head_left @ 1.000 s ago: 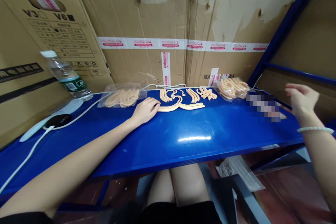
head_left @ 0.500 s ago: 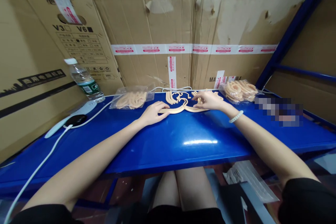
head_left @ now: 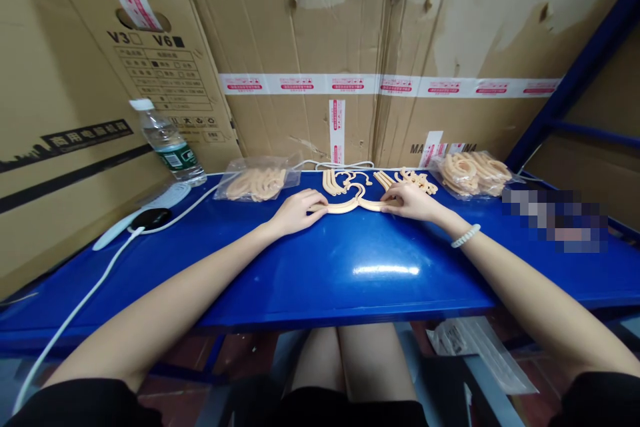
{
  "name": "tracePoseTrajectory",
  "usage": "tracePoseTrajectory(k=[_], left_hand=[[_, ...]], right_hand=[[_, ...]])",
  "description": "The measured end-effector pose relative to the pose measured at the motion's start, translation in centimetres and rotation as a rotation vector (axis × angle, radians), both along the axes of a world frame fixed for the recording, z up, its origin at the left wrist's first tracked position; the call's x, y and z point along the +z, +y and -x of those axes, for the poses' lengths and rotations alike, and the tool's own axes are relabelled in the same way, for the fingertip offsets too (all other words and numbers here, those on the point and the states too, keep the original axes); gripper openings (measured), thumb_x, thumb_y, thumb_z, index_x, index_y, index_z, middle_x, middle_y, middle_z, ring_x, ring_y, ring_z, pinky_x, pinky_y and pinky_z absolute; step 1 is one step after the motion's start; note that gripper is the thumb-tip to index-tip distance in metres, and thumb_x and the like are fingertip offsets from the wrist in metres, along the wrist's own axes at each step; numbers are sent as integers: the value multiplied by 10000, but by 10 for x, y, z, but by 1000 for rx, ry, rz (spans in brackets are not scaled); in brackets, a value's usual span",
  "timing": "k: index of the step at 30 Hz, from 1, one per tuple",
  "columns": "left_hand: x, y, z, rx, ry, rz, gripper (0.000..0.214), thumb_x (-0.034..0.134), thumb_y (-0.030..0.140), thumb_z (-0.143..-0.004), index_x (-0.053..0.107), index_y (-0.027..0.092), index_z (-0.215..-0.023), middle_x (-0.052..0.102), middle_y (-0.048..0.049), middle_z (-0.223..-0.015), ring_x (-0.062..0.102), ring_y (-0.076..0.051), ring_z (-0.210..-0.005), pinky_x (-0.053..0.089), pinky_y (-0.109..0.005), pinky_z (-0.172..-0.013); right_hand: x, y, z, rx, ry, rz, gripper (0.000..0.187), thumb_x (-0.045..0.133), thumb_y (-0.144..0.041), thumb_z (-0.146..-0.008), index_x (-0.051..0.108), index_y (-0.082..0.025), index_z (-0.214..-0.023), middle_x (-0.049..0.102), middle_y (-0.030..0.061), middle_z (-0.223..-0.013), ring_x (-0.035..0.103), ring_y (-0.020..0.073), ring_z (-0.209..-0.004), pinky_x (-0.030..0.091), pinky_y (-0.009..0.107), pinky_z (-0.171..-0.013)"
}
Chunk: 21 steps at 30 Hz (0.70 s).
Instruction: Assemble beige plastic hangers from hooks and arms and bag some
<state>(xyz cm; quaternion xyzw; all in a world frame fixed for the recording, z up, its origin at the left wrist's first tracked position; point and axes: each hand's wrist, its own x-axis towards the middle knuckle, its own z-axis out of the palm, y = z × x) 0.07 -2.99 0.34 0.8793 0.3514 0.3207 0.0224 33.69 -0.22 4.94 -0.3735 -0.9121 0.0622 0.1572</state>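
Note:
Two curved, pale wood-coloured trim pieces lie end to end on the blue table [head_left: 300,280], meeting near the middle below a small scroll. My left hand [head_left: 300,211] has its thumb and fingers closed on the outer end of the left curved trim piece [head_left: 343,208]. On the other side, my right hand [head_left: 413,202] pinches the outer end of the right curved trim piece [head_left: 370,205]. Just behind lie stacked curved strips [head_left: 331,182], a thin scroll piece [head_left: 356,179], straight-looking strips [head_left: 384,179] and a heap of small curls [head_left: 417,180].
Clear bags of similar pieces lie at left [head_left: 257,181] and right [head_left: 473,173]. At far left stand a water bottle [head_left: 173,150], a black round object [head_left: 150,219] and a white cable [head_left: 80,307]. Cardboard [head_left: 300,127] walls the back; a blurred patch [head_left: 560,220] covers the right.
My right hand has come down from above the right piece and closed on its outer end. My left hand stays at the left piece, fingers closer together. The view has shifted slightly.

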Motion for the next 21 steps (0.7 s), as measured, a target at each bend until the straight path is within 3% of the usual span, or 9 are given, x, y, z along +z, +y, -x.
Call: tracePoseTrajectory(k=[7, 15, 21], left_hand=[[-1, 2, 0, 9, -17, -1, 171, 544, 331, -955, 661, 206, -941, 713, -56, -979, 643, -229, -919, 491, -358, -835], [-3, 8, 4, 81, -118, 22, 212, 488, 294, -967, 669, 184, -967, 713, -69, -939, 652, -227, -867, 497, -355, -797], [-3, 9, 5, 68, -159, 32, 146, 547, 224, -887, 666, 176, -957, 717, -61, -922, 664, -208, -838, 512, -327, -767]], right_hand=[[-4, 2, -2, -7, -1, -27, 311, 650, -419, -881, 760, -142, -968, 723, 135, -967, 664, 266, -883, 508, 379, -821], [1, 8, -9, 29, 80, -26, 343, 644, -462, -880, 757, -162, -1002, 711, 143, -1020, 650, 263, -893, 499, 376, -803], [19, 5, -31, -110, 51, -15, 276, 639, -364, -842, 777, -164, -974, 743, 79, -846, 600, 188, -659, 446, 308, -651]])
